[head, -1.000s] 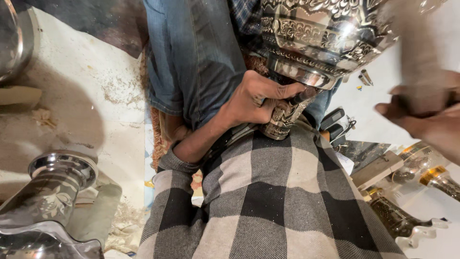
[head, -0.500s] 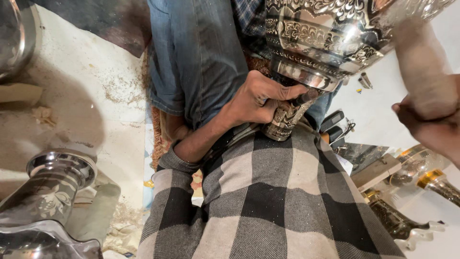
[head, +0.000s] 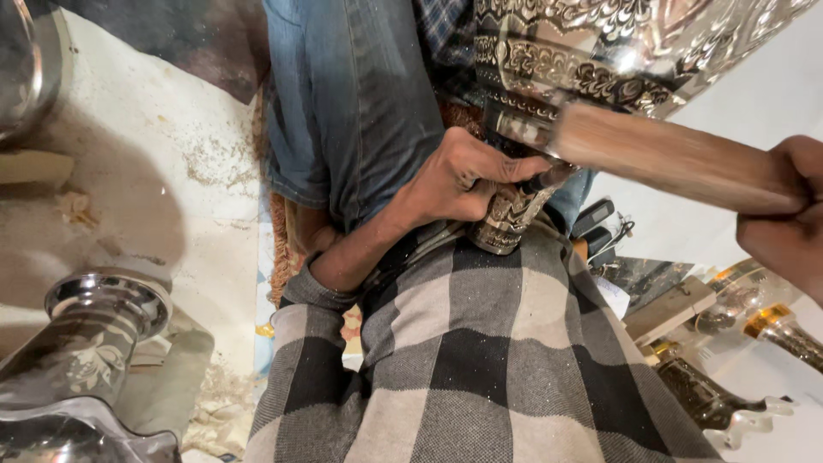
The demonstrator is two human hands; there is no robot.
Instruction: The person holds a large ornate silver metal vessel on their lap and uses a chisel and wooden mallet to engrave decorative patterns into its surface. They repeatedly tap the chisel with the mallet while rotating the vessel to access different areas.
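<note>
L hand (head: 459, 180) gripped a thin punch (head: 547, 179) against the engraved stem (head: 510, 214) of a big silver bowl (head: 617, 51), propped over the lap. R hand (head: 784, 214) was closed round a wooden mallet (head: 669, 159), head at the punch. Bowl's inside not visible. Silver vase (head: 86, 343) lay at L; contents can't tell.

Left hand (head: 463, 176) curled shut at centre; right hand (head: 784, 214) clenched at right edge.
</note>
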